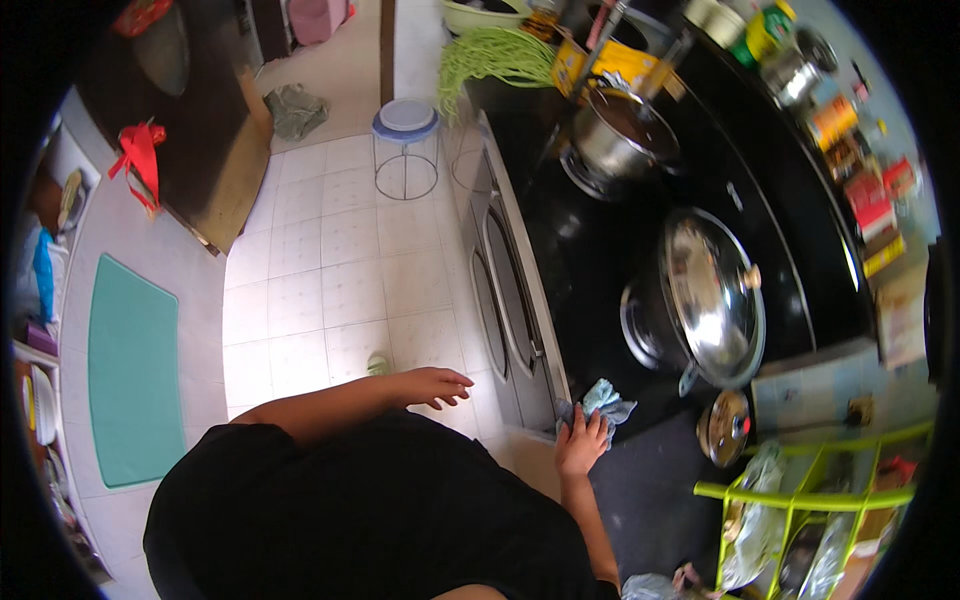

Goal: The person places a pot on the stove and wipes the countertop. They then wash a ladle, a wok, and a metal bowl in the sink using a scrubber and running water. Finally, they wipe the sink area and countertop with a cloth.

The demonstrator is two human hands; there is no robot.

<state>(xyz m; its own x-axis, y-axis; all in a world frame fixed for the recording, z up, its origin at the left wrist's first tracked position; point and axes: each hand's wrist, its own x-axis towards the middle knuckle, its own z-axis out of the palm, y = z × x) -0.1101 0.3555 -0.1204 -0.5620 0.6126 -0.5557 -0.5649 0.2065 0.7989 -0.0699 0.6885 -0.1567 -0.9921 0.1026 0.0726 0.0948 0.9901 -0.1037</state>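
My right hand (581, 443) presses on a crumpled blue-grey cloth (606, 402) at the front edge of the black countertop (650, 490). Its fingers bend over the near side of the cloth and partly cover it. Beyond the cloth stands a large steel pot with a shiny domed lid (708, 290) on the black stove. Away from the counter, my left hand (432, 387) hangs in the air above the tiled floor, holding nothing. Its fingers are loosely bent and a little apart.
Another steel pot (620, 140) stands on the far burner, near a pile of long green beans (495, 62). A small round lid (723, 428) and a green rack (810, 495) are to the right. Condiments line the back ledge. A stool (406, 130) stands on the floor.
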